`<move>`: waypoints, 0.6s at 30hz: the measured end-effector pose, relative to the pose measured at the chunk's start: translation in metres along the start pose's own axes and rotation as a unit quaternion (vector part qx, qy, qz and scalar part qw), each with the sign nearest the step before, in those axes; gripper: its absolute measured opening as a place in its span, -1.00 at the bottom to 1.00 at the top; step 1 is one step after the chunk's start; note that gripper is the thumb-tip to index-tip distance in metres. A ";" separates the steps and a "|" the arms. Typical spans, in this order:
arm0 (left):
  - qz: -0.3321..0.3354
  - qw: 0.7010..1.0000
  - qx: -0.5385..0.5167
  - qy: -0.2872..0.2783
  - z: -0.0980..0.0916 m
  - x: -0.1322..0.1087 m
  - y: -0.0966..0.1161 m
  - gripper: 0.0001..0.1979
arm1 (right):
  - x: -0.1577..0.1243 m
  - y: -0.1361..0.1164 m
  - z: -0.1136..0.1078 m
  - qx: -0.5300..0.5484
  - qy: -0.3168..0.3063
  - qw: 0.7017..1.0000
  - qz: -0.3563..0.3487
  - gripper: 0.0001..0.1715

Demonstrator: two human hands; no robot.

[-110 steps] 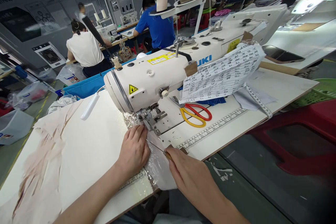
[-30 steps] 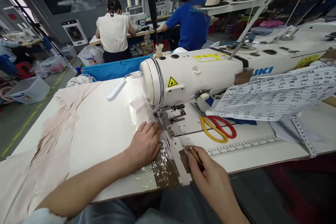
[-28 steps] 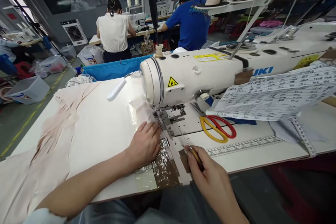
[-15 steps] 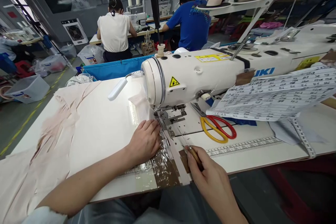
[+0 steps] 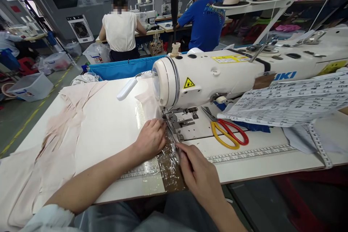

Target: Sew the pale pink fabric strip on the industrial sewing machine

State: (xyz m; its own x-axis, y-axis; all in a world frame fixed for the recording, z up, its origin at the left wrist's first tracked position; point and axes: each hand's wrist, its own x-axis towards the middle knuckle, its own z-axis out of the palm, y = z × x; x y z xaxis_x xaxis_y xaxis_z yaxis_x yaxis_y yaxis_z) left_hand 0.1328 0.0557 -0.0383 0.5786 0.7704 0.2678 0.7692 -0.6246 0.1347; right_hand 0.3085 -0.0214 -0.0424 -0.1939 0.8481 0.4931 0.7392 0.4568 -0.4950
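Left hand (image 5: 151,139): palm is down, fingers (image 5: 155,125) lie close together | Right hand (image 5: 199,171): fingers (image 5: 190,150) are curled inward | Both forearms (image 5: 99,174): extended forward

Scissors (image 5: 216,119) lie before the sewing machine (image 5: 201,76), fabric (image 5: 61,130) to its left.

1. Scissors (image 5: 228,134) with red and yellow handles lie on the tabletop (image 5: 104,123).
2. A handwritten sheet (image 5: 288,98) slants beside them.
3. A tape measure (image 5: 318,143) reaches the front edge.
4. A person in white (image 5: 121,30) and a person in blue (image 5: 208,25) sit with backs turned.
5. A clear bin (image 5: 31,88) stands beside a yellow floor line (image 5: 34,114).
6. An air cooler (image 5: 80,29) stands farther back.
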 end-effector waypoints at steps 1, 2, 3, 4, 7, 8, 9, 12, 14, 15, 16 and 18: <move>0.004 1.000 -0.001 0.003 0.000 0.000 -0.001 -0.59 | 0.002 -0.002 0.004 -0.020 -0.003 1.000 -0.016 -0.69; 0.009 1.000 -0.001 0.006 0.000 0.000 -0.001 -0.59 | 0.003 -0.003 0.008 -0.041 -0.004 0.999 -0.027 -0.69; 0.012 1.000 -0.001 0.009 0.000 -0.001 -0.002 -0.59 | 0.005 -0.004 0.011 -0.063 0.000 0.997 -0.035 -0.70; 0.015 1.000 0.001 0.012 0.000 -0.001 -0.002 -0.59 | 0.006 -0.006 0.014 -0.082 0.004 0.996 -0.042 -0.70; 0.019 1.000 0.008 0.019 0.000 -0.002 -0.002 -0.60 | 0.010 -0.009 0.020 -0.128 0.018 0.990 -0.058 -0.70; 0.020 1.000 0.010 0.022 0.000 -0.002 -0.002 -0.60 | 0.012 -0.009 0.021 -0.140 0.019 0.988 -0.060 -0.70; 0.022 0.999 0.012 0.023 0.000 -0.002 -0.002 -0.61 | 0.013 -0.010 0.022 -0.150 0.018 0.987 -0.059 -0.69; 0.024 0.999 0.018 0.023 0.000 -0.002 -0.002 -0.61 | 0.016 -0.011 0.024 -0.175 0.012 0.983 -0.051 -0.69; 0.022 0.999 0.018 0.023 0.000 -0.001 -0.003 -0.62 | 0.016 -0.011 0.025 -0.190 0.010 0.981 -0.047 -0.69; 0.020 0.999 0.017 0.024 0.000 -0.001 -0.003 -0.63 | 0.015 -0.011 0.025 -0.197 0.011 0.979 -0.047 -0.70; 0.019 0.999 0.015 0.024 0.000 -0.001 -0.003 -0.63 | 0.015 -0.012 0.026 -0.205 0.011 0.978 -0.048 -0.70; 0.013 1.000 0.009 0.025 0.000 0.000 -0.003 -0.64 | 0.013 -0.012 0.026 -0.225 0.009 0.973 -0.052 -0.71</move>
State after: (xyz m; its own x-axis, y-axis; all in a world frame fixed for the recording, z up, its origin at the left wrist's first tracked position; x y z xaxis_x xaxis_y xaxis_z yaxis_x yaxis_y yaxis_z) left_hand 0.1305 0.0570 -0.0387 0.5850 0.7461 0.3180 0.7588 -0.6419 0.1102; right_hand 0.2800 -0.0088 -0.0482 -0.2737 0.7967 0.5389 0.9246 0.3723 -0.0809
